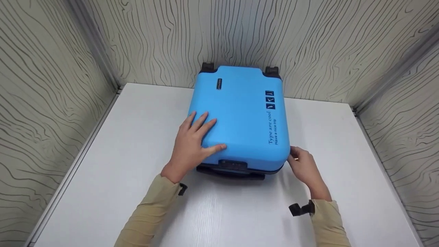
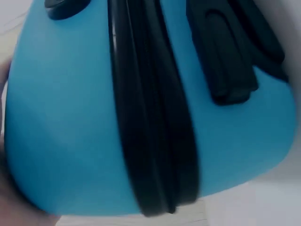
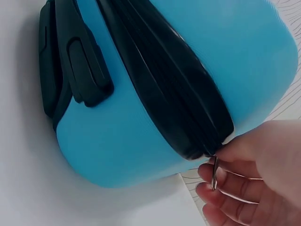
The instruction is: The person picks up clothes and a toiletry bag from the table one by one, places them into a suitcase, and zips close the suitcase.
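A blue hard-shell suitcase [image 1: 240, 113] lies flat on the white table, its wheels toward the back wall and its black handle [image 1: 233, 174] toward me. My left hand [image 1: 192, 144] rests with spread fingers on the near left part of the upper shell. At the near right corner, my right hand [image 1: 303, 166] pinches a small metal zipper pull [image 3: 215, 173] between thumb and fingers. That pull hangs at the black zipper band [image 3: 174, 89] running round the case. In the left wrist view the same band [image 2: 150, 108] shows closed along the near left corner.
The white table [image 1: 120, 154] reaches to patterned wall panels [image 1: 154, 41] at the back and both sides. Two black wheels [image 1: 272, 71] of the case stand close to the back panel. A black camera mount [image 1: 300, 209] sits on the right wrist.
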Demonstrator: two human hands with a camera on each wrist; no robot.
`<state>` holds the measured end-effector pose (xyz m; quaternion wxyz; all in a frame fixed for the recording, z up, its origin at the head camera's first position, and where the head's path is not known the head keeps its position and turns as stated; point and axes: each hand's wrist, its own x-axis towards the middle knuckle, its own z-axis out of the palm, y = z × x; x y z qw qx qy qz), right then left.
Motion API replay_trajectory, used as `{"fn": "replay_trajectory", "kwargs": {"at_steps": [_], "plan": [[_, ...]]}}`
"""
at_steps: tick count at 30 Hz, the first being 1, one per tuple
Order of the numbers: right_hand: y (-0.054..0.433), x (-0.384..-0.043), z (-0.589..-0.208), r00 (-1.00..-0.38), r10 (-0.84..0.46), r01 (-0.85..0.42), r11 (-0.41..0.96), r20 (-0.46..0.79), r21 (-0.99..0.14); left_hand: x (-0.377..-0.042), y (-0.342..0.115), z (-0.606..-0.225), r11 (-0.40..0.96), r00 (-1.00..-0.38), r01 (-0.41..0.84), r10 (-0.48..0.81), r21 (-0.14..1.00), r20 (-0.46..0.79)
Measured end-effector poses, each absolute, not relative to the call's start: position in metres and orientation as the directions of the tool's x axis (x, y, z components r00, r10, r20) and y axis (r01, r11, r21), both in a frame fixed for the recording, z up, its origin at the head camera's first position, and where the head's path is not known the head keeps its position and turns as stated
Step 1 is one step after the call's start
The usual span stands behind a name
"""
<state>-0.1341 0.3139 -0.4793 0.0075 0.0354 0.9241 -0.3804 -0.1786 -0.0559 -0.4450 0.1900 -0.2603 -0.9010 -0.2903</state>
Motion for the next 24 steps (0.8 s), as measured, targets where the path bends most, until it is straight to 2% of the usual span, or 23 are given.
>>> {"fn": "replay_trajectory", "kwargs": {"at_steps": [4,8,12,16,24], "plan": [[0.316,-0.135,-0.478,-0.998,0.059,0.068,0.732,-0.036,-0.678,-0.180,-0.047,-0.437,0.734,-0.731,0.638,0.483,0.233,0.482],[0.317,-0.135,-0.477,-0.999,0.052,0.043,0.747,-0.005,-0.664,-0.183,-0.037,-0.431,0.708,-0.683,0.693,0.585,0.136,0.438],[0.318,-0.134,-0.478,-0.998,0.039,0.001,0.766,0.045,-0.643,-0.183,-0.029,-0.428,0.691,-0.666,0.717,0.636,0.098,0.390],[0.317,-0.134,-0.480,-0.997,0.006,-0.040,0.790,0.072,-0.612,-0.183,-0.026,-0.429,0.717,-0.687,0.694,0.627,0.074,0.366],[0.322,-0.129,-0.482,-0.996,-0.048,-0.081,0.839,0.075,-0.537,-0.182,-0.026,-0.432,0.726,-0.685,0.685,0.618,0.054,0.386]]}}
